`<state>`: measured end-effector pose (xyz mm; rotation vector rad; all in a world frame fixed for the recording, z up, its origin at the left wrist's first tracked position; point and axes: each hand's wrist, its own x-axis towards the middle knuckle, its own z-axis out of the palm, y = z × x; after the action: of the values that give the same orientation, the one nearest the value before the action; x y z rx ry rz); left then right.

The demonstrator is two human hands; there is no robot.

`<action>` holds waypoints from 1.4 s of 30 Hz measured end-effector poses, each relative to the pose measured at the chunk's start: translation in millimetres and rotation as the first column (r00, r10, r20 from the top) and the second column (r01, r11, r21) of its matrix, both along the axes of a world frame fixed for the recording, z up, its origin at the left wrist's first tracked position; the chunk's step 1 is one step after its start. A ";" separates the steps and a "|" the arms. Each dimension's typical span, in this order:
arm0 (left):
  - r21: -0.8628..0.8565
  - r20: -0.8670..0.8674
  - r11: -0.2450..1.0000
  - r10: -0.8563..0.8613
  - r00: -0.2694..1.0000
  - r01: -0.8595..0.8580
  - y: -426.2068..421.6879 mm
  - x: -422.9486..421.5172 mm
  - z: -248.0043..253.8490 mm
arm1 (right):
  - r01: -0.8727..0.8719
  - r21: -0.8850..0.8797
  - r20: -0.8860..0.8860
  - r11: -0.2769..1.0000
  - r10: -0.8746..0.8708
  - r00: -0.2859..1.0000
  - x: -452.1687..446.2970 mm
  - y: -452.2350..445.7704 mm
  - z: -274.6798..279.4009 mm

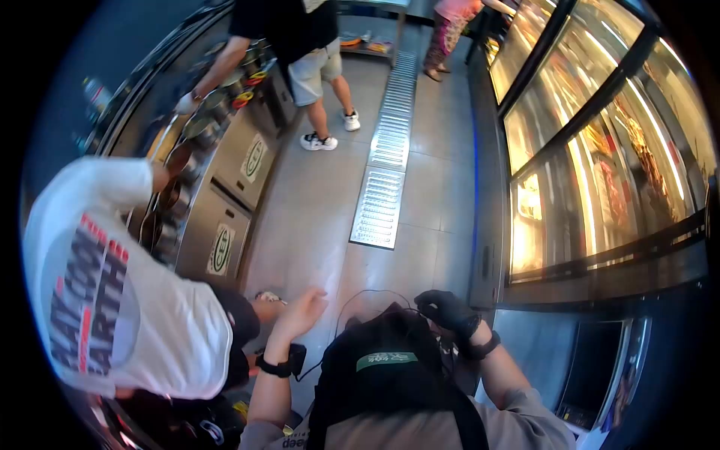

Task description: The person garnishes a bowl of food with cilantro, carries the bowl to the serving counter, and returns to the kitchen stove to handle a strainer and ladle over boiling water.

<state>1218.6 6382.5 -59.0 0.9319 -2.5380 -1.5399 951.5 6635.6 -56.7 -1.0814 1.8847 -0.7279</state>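
The apron [390, 394] is matt cloth; the grate [379, 202], glossy metal.

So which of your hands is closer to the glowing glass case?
Right. The right hand, gloved, is left of the glass case and apart from it; the left hand is farther left, past the apron.

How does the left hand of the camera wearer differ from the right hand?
The left hand is bare, while the right hand wears a black glove. The left hand looks loosely extended; the right hand looks more bent. Both wrists carry dark bands.
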 end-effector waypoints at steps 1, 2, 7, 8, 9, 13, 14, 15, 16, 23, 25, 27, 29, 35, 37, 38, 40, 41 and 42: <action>0.004 0.013 0.999 -0.043 0.999 0.043 -19.4 -40.4 -2.9 | 0.092 0.020 -0.014 0.996 -0.092 0.996 -18.6 3.4 -5.7; -0.001 -0.016 0.995 -0.096 0.995 0.096 -37.4 -79.5 -11.7 | 0.146 0.026 -0.037 0.989 -0.145 0.989 -34.5 7.2 -8.5; 0.042 -0.192 0.977 -0.197 0.961 0.209 -103.3 -296.4 -28.2 | 0.445 -0.011 0.012 0.895 -0.445 0.895 -145.9 27.9 -47.6; 0.019 -0.139 0.974 -0.223 0.965 0.228 -117.8 -339.4 -21.3 | 0.534 0.028 0.087 0.845 -0.534 0.841 -168.7 29.8 -56.0; 0.001 -0.083 0.969 -0.245 0.966 0.246 -129.9 -379.1 -18.6 | 0.611 0.080 0.153 0.787 -0.616 0.773 -200.5 28.0 -64.9; 0.136 -0.239 0.957 -0.218 0.946 0.255 -167.5 -491.0 -37.0 | 0.596 0.073 -0.025 0.800 -0.596 0.802 -300.9 15.0 -91.1; 0.131 -0.221 0.958 -0.222 0.950 0.254 -176.0 -515.8 -31.9 | 0.568 0.009 -0.050 0.823 -0.567 0.822 -328.1 -4.0 -73.6; 0.125 -0.205 0.958 -0.228 0.952 0.256 -187.8 -542.0 -28.6 | 0.537 -0.056 -0.079 0.842 -0.540 0.838 -359.7 -27.5 -63.5; 0.125 -0.228 0.966 -0.194 0.954 0.226 -201.8 -584.0 -37.7 | 0.525 -0.037 -0.105 0.851 -0.525 0.844 -417.6 -52.3 -58.8; 0.307 -0.145 0.952 0.033 0.989 0.013 -319.7 -707.4 -52.4 | 0.271 -0.004 -0.129 0.963 -0.269 0.954 -635.4 -235.9 -41.1; 0.288 -0.175 0.957 0.073 0.982 -0.019 -362.6 -735.3 -79.4 | 0.265 -0.002 -0.129 0.964 -0.263 0.956 -686.6 -279.0 -41.0; 0.248 -0.238 0.968 0.087 0.967 -0.026 -424.8 -789.2 -103.9 | 0.277 -0.032 -0.151 0.960 -0.279 0.948 -750.2 -330.5 -33.8; 0.178 -0.160 0.983 0.063 0.985 -0.034 -468.7 -848.1 -121.8 | 0.322 0.050 -0.137 0.945 -0.313 0.940 -806.6 -362.7 -16.5; 0.136 -0.178 0.971 -0.170 0.969 0.195 -559.2 -1117.1 -9.3 | 0.477 -0.005 -0.056 0.879 -0.477 0.877 -987.0 -418.5 -17.4; 0.048 -0.237 0.956 -0.269 0.934 0.288 -589.5 -1207.1 4.9 | 0.541 -0.015 -0.059 0.841 -0.541 0.839 -1053.9 -434.7 -35.3; 0.041 -0.231 0.944 -0.309 0.923 0.327 -602.3 -1245.8 5.7 | 0.570 -0.035 -0.029 0.821 -0.571 0.821 -1084.4 -447.2 -33.7; 0.028 -0.186 0.931 -0.353 0.917 0.364 -628.0 -1321.7 8.2 | 0.621 -0.029 0.037 0.783 -0.620 0.784 -1148.1 -480.5 -33.7; 0.033 -0.190 0.926 -0.363 0.912 0.375 -641.5 -1350.3 1.4 | 0.638 -0.009 0.067 0.770 -0.637 0.768 -1180.7 -496.3 -37.5; 0.018 -0.199 0.930 -0.356 0.913 0.367 -658.5 -1378.2 -5.2 | 0.617 -0.055 0.144 0.785 -0.605 0.783 -1219.0 -516.1 -46.5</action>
<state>-159.6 5724.0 -64.2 0.2982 -2.6423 -1.6965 -267.5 6119.5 -103.2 -0.4366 2.1225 -1.2346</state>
